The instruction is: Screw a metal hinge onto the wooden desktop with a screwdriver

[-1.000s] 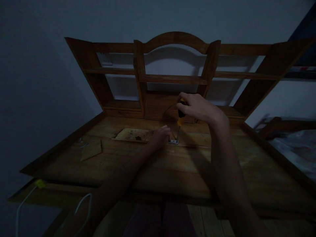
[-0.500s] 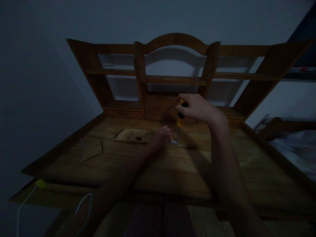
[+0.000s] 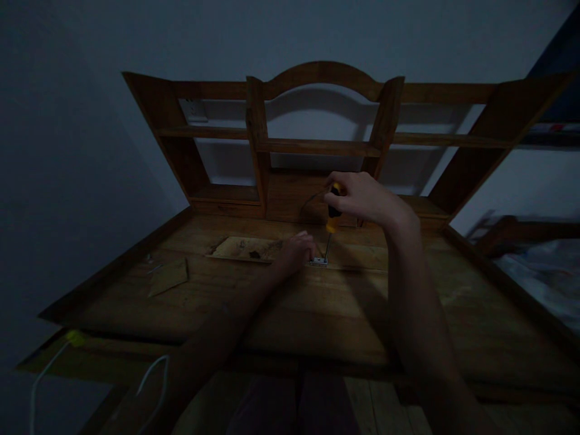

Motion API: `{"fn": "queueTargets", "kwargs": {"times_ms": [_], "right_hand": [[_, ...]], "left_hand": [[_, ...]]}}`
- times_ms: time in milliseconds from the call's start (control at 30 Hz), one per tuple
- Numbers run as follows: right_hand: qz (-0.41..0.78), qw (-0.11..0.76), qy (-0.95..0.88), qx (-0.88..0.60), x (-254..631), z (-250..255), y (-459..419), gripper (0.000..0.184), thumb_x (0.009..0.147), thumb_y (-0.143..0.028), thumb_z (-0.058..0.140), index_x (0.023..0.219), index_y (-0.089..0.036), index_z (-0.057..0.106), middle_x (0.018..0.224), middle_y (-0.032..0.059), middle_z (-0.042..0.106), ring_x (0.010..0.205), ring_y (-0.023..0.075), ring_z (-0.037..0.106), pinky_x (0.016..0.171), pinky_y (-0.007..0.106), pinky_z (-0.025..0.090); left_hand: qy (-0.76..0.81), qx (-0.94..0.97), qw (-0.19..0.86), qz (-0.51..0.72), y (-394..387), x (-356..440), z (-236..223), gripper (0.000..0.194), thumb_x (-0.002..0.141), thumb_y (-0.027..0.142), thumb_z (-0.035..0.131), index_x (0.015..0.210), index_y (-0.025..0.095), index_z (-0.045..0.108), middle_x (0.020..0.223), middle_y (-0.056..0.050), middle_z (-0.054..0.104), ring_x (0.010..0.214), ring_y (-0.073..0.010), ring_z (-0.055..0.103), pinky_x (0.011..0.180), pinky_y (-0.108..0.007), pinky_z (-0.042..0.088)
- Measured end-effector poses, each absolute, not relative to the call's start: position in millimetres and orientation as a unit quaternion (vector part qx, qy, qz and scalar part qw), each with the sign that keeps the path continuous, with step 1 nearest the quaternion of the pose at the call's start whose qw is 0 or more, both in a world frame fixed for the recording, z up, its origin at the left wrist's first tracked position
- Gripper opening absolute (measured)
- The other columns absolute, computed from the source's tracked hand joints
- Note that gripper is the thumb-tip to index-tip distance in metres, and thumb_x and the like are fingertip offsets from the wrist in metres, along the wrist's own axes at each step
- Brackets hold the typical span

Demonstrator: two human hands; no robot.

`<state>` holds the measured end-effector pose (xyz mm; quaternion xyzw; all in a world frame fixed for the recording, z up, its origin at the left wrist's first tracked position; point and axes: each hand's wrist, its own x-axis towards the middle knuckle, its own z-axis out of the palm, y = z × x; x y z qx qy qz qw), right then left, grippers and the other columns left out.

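Note:
My right hand (image 3: 357, 196) grips the handle of a yellow and black screwdriver (image 3: 332, 225), fingers wrapped round its top. The shaft points down, slightly tilted, and its tip meets the right end of a small silver metal plate (image 3: 319, 261) on the wooden desktop (image 3: 290, 302). At the plate's left end, my left hand (image 3: 296, 251) rests low with its fingers curled together, holding the plate by that end. Its fingertips are partly hidden. Left of that hand, a pale recessed strip (image 3: 244, 246) with dark stains runs along the desktop.
A flat brown piece (image 3: 168, 278) lies on the left of the desktop, with small metal bits (image 3: 154, 269) beside it. A wooden shelf unit (image 3: 319, 147) stands along the back. A white cable (image 3: 43, 368) with a yellow end hangs at the front left edge. The room is dim.
The screwdriver's handle has turned a little within my right hand and its top leans slightly more to the right. My left hand and the metal plate stay in place.

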<state>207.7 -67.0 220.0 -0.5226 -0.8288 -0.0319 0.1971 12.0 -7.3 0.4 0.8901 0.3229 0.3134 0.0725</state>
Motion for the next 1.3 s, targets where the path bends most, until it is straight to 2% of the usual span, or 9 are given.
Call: {"fn": "queueTargets", "kwargs": {"times_ms": [133,300,400,567,667,833,967,1133,1300], "right_hand": [[-0.039,0.198,-0.842,-0.501,209.1,218.8,-66.1,0.027,0.099,-0.029,0.058,0.116,-0.02,0.077,0.111,0.0099,0.081,0.099,0.028,0.074,0.091,0.038,0.053],[-0.067,0.201,-0.824,-0.525,209.8,216.3,-65.1,0.033,0.104,-0.042,0.058,0.116,-0.017,0.076,0.111,0.0154,0.08,0.107,0.0336,0.073,0.095,0.043,0.053],[-0.047,0.191,-0.82,-0.537,209.0,217.8,-66.3,0.04,0.103,-0.045,0.056,0.126,-0.017,0.073,0.118,0.0162,0.08,0.111,0.0356,0.073,0.098,0.046,0.054],[-0.03,0.197,-0.828,-0.524,208.7,219.4,-67.8,0.043,0.099,-0.034,0.056,0.133,-0.013,0.071,0.129,0.0195,0.077,0.119,0.0367,0.072,0.101,0.046,0.054],[-0.042,0.211,-0.835,-0.507,209.7,217.7,-67.0,0.041,0.1,-0.033,0.058,0.133,-0.013,0.072,0.124,0.0185,0.079,0.115,0.0348,0.073,0.1,0.044,0.053],[-0.056,0.217,-0.831,-0.509,209.8,215.4,-64.1,0.037,0.106,-0.045,0.055,0.116,-0.017,0.077,0.106,0.0152,0.08,0.102,0.0324,0.074,0.092,0.042,0.053],[-0.039,0.207,-0.825,-0.525,208.2,218.1,-65.8,0.039,0.104,-0.041,0.052,0.12,-0.014,0.077,0.107,0.0164,0.08,0.099,0.0339,0.074,0.089,0.042,0.053],[-0.045,0.208,-0.83,-0.516,207.4,221.6,-71.2,0.038,0.103,-0.033,0.054,0.125,-0.013,0.077,0.112,0.017,0.081,0.103,0.0332,0.075,0.093,0.042,0.053],[-0.054,0.204,-0.823,-0.527,207.1,218.8,-69.7,0.039,0.108,-0.046,0.052,0.116,-0.017,0.077,0.108,0.0163,0.081,0.105,0.0332,0.075,0.094,0.042,0.054]], "left_hand": [[0.314,0.888,0.071,0.329,-7.9,11.4,0.3,0.034,0.082,-0.007,0.055,0.065,0.02,0.068,0.078,-0.004,0.067,0.088,-0.021,0.062,0.077,-0.031,0.048],[0.311,0.889,0.074,0.328,-6.5,11.9,-0.5,0.034,0.081,-0.008,0.055,0.064,0.019,0.068,0.077,-0.003,0.067,0.086,-0.0202,0.061,0.077,-0.03,0.047],[0.314,0.89,0.07,0.324,-6.7,11.9,-0.4,0.034,0.082,-0.007,0.055,0.066,0.019,0.069,0.078,-0.003,0.068,0.087,-0.0204,0.062,0.078,-0.031,0.048],[0.318,0.889,0.069,0.321,-6.4,11.0,-1.4,0.034,0.084,-0.005,0.054,0.066,0.02,0.068,0.079,-0.004,0.067,0.088,-0.0214,0.061,0.079,-0.031,0.048],[0.306,0.889,0.078,0.333,-5.6,10.4,-2.1,0.033,0.083,-0.005,0.054,0.066,0.02,0.068,0.078,-0.004,0.067,0.088,-0.0212,0.061,0.077,-0.031,0.048],[0.311,0.887,0.085,0.332,-8.0,10.8,1.3,0.033,0.083,-0.005,0.056,0.066,0.019,0.069,0.08,-0.004,0.068,0.089,-0.0215,0.062,0.078,-0.031,0.047],[0.32,0.885,0.079,0.327,-11.0,11.5,4.8,0.033,0.083,-0.005,0.055,0.066,0.019,0.069,0.079,-0.004,0.068,0.089,-0.0217,0.062,0.079,-0.031,0.048],[0.322,0.884,0.084,0.328,-9.9,11.4,3.7,0.034,0.083,-0.006,0.054,0.066,0.019,0.069,0.079,-0.004,0.067,0.089,-0.022,0.062,0.079,-0.032,0.049],[0.315,0.886,0.082,0.331,-8.6,11.0,1.0,0.033,0.082,-0.006,0.055,0.066,0.02,0.068,0.079,-0.004,0.066,0.09,-0.022,0.062,0.08,-0.032,0.048]]}}
